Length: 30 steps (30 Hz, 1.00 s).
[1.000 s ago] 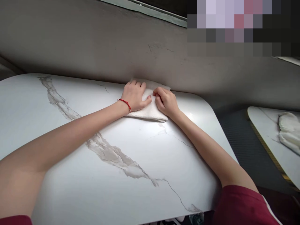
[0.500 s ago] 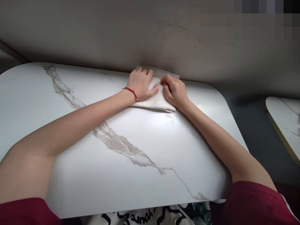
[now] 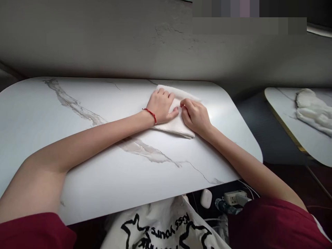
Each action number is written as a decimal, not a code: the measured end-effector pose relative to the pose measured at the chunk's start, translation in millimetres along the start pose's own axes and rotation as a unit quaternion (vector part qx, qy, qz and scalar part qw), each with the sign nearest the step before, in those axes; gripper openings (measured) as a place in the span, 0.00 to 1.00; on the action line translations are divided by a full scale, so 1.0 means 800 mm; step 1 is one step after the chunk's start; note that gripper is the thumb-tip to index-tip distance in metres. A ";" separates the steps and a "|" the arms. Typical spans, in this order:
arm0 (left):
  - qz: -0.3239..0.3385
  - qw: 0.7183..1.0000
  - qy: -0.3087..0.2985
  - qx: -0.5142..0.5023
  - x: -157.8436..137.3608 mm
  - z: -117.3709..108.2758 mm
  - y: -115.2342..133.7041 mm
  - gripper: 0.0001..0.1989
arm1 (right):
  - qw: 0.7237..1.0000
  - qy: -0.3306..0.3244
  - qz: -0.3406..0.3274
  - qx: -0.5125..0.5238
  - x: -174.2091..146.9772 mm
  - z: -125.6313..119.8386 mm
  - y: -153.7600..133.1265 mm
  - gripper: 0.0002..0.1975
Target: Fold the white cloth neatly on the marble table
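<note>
A folded white cloth (image 3: 174, 128) lies on the white marbled tabletop (image 3: 98, 186), near its far edge. My left hand (image 3: 161, 105), with a red cord bracelet at the wrist, rests flat on the cloth, fingers stretched out and thumb spread to the right. Close beside it, my right hand (image 3: 195, 116) is closed at the cloth's right side, fingers curled in on the fabric. The fold between those fingers is mostly hidden.
A grey wall (image 3: 103, 45) rises behind the table. To the right stands a second marbled table (image 3: 282, 107) bearing a crumpled white cloth (image 3: 315, 110). Below the near edge are a printed white fabric (image 3: 160, 224), a small white case (image 3: 206, 198), a bottle (image 3: 227, 207) and a power strip (image 3: 234, 197).
Both hands and the cloth have come away from the wall, back from the table's far edge. The view has shifted, showing more of the second table and the items below the near edge.
</note>
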State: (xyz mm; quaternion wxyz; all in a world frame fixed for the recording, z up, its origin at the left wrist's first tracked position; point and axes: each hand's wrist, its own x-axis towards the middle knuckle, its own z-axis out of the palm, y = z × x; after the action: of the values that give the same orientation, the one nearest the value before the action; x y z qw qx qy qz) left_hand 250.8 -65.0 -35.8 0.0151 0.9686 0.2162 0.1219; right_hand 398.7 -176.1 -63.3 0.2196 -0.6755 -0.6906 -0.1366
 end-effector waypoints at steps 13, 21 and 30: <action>0.258 0.956 0.064 0.122 -0.140 -0.014 0.159 0.15 | 0.997 -0.014 -0.076 0.011 -0.156 -0.105 -0.062 0.08; 0.166 0.986 0.017 -0.027 -0.036 0.008 0.121 0.18 | 0.997 -0.028 -0.058 -0.041 -0.099 -0.069 0.021 0.07; 0.023 0.997 0.057 -0.049 0.092 0.041 0.061 0.21 | 0.979 -0.150 0.068 -0.123 0.030 -0.019 0.104 0.09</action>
State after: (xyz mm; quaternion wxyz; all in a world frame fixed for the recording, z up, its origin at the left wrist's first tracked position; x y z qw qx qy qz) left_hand 343.5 -77.0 -46.3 0.0477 0.9629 0.1879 0.1878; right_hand 483.5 -158.4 -47.6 0.0379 -0.7552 -0.6463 -0.1027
